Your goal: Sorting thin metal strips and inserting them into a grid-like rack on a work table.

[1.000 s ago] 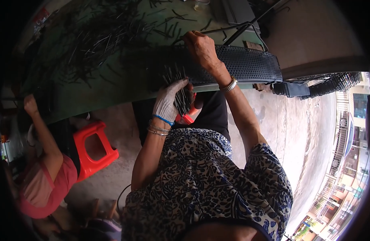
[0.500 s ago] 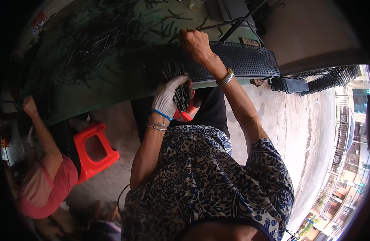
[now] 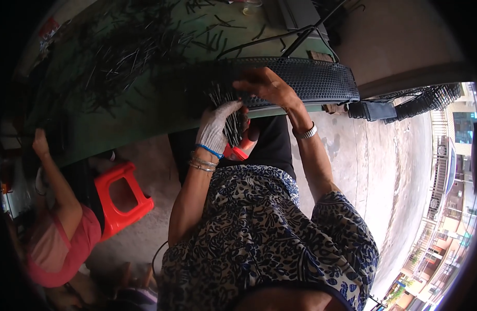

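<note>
My left hand, in a pale knitted glove with a blue cuff, is closed around a bundle of thin dark strips at the near edge of the table. The strips stick out above and below the grip. My bare right hand is just right of the bundle's upper end, over a long black perforated metal panel. Motion blurs its fingers, and whether they hold a strip does not show.
On the green table, a large loose heap of dark strips lies at left. A thin black metal frame rises behind the panel. A red stool stands at left beside a co-worker. Black mesh pieces are at right.
My right hand has come down and nearer from the panel's far edge, toward the bundle. My left hand keeps its hold in nearly the same place.
</note>
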Available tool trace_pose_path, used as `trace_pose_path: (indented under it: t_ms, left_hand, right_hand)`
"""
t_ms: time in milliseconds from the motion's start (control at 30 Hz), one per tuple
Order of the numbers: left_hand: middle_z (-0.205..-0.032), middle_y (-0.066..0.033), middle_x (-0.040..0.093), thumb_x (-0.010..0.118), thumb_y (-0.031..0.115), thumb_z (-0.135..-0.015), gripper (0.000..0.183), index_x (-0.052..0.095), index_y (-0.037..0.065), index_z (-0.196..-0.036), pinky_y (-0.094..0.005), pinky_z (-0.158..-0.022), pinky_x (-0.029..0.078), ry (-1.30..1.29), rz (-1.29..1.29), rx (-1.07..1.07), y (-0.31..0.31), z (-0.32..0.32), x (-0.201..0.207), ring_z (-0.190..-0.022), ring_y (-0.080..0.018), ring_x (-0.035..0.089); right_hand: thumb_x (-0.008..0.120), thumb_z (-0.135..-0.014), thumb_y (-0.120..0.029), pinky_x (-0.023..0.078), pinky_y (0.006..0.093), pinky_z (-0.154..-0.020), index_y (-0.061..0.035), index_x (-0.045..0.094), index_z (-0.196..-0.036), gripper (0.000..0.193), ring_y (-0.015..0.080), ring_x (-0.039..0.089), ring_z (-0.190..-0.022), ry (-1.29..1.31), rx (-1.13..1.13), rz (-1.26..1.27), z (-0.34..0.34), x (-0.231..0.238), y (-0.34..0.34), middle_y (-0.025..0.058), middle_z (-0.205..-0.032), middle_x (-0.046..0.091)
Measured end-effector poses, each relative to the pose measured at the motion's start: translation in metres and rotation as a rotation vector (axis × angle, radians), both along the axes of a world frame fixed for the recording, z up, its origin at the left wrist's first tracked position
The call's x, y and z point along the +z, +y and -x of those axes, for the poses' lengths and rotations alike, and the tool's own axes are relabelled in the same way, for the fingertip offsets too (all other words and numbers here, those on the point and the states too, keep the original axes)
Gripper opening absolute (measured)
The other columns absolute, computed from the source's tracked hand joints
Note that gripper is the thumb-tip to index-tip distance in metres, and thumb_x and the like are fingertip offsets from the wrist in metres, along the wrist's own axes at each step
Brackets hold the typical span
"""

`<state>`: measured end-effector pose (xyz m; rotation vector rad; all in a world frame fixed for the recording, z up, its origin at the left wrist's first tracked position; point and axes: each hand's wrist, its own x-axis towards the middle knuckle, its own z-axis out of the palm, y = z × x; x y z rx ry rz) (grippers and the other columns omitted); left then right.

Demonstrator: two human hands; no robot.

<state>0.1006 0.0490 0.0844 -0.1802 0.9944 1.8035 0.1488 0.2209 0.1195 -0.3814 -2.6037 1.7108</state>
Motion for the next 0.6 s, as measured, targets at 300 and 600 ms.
trace_pose_path:
  t_ms: [300, 600]
  left_hand:
    - [-0.079, -0.0085, 0.068, 0.063, 0.017, -0.086, 0.018, 0.067, 0.001, -0.095, -0.0270, -0.056, 0.053, 0.052, 0.000, -0.017, 0.006, -0.002, -0.002, -0.064, -0.0167, 0.064]
    - [-0.076, -0.0102, 0.067, 0.063, 0.010, -0.082, 0.017, 0.066, -0.001, -0.095, -0.0266, -0.049, 0.052, 0.027, 0.082, 0.010, 0.006, -0.001, 0.012, -0.059, -0.0181, 0.065]
  right_hand:
    - [0.068, -0.084, -0.017, 0.046, 0.0245, -0.062, 0.0006, 0.064, -0.091, 0.020, 0.0100, 0.058, -0.067, 0.005, -0.030, 0.231, -0.007, -0.001, 0.005, 0.0026, -0.076, 0.061]
    - [0.066, -0.085, -0.016, 0.049, 0.0241, -0.066, 0.0013, 0.063, -0.095, 0.020, 0.0115, 0.060, -0.071, 0.045, -0.182, 0.343, -0.011, -0.001, -0.004, 0.0043, -0.080, 0.063]
